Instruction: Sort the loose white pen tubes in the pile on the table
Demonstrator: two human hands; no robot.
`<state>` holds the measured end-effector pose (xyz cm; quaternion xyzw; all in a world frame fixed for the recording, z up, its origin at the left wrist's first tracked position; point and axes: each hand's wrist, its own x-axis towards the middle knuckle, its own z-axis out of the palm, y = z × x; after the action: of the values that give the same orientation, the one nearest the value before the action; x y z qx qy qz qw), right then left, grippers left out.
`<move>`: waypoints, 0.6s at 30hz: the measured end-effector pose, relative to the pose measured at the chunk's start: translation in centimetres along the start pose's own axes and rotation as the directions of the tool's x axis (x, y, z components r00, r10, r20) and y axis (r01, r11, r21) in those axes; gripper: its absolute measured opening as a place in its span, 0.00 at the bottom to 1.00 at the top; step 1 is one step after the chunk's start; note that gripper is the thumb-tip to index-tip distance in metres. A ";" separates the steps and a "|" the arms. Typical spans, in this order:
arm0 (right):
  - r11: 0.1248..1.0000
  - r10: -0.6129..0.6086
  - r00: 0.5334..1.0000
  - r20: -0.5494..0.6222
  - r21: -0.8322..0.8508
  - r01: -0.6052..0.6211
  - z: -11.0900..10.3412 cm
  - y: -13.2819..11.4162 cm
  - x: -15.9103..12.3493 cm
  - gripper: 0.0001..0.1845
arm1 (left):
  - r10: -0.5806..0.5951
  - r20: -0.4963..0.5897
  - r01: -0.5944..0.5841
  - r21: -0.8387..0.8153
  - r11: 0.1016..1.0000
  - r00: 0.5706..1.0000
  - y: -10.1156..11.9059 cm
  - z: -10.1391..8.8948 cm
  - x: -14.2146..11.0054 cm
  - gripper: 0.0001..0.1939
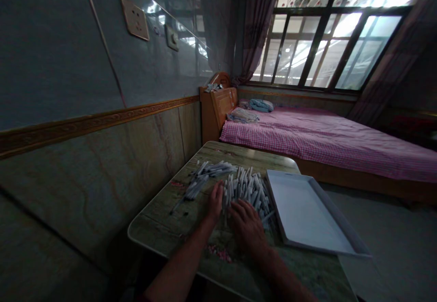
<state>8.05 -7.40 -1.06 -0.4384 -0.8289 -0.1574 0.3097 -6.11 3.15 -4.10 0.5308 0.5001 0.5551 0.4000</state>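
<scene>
A heap of slim pens (254,188) with whitish and grey barrels lies on the table, most pointing away from me. My left hand (215,199) stands edge-on at the heap's left side, its fingers stretched out and touching the nearest pens. Over the near end of the heap rests my right hand (246,220), fingers extended and slightly apart; what lies beneath its fingertips is partly hidden. Left of my left hand, a second loose bunch of pens (198,184) is spread at an angle. Neither hand visibly grips a pen.
A shallow white tray (285,233) sits right of the heap, overhanging the table's right edge. The table (153,224) has a rounded pale rim and stands close to the tiled wall (146,156). Beyond it is a bed (290,131) with a pink checked cover.
</scene>
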 end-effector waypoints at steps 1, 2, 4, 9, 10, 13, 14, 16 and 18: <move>0.996 -0.084 0.996 -0.026 0.033 0.085 0.0 -0.2 0.0 0.23 | -0.001 -0.008 0.001 0.006 1.000 1.000 0.1 0.1 0.0 0.19; 0.986 -0.153 0.988 -0.029 0.064 0.154 0.0 -0.4 -0.1 0.24 | 0.000 -0.016 0.000 0.012 1.000 1.000 0.2 0.1 -0.1 0.19; 0.972 -0.204 0.979 -0.025 0.114 0.205 0.0 -0.8 -0.1 0.24 | 0.009 -0.034 -0.008 0.025 1.000 0.999 0.5 0.2 -0.3 0.19; 0.970 -0.146 0.988 -0.050 0.190 0.153 0.1 -0.7 -0.5 0.23 | 0.115 -0.040 -0.107 0.158 0.982 0.993 2.2 -0.3 -1.5 0.20; 0.968 -0.143 0.987 -0.070 0.199 0.154 0.2 -0.5 -0.6 0.23 | 0.145 -0.032 -0.136 0.201 0.970 0.989 2.6 -0.7 -1.9 0.19; 0.967 -0.122 0.988 -0.098 0.214 0.141 0.2 -0.1 -0.9 0.22 | 0.205 -0.034 -0.188 0.280 0.941 0.978 4.0 -3.3 -3.7 0.17; 0.967 -0.116 0.989 -0.093 0.218 0.134 0.3 0.0 -0.9 0.22 | 0.231 -0.040 -0.206 0.320 0.925 0.972 4.2 -4.4 -4.4 0.17; 0.963 -0.115 0.990 -0.080 0.234 0.131 0.3 0.1 -0.9 0.22 | 0.310 -0.054 -0.231 0.550 0.803 0.949 4.3 -6.7 -6.1 0.19; 0.956 -0.121 0.989 -0.084 0.258 0.139 0.3 0.0 -0.8 0.22 | 0.308 -0.103 -0.145 0.714 0.685 0.946 3.6 -8.5 -7.8 0.21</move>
<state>8.28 -7.68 -1.80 -0.3325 -0.8585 -0.0807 0.3820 -13.28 -6.21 -1.51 0.6369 0.6422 0.4245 0.0416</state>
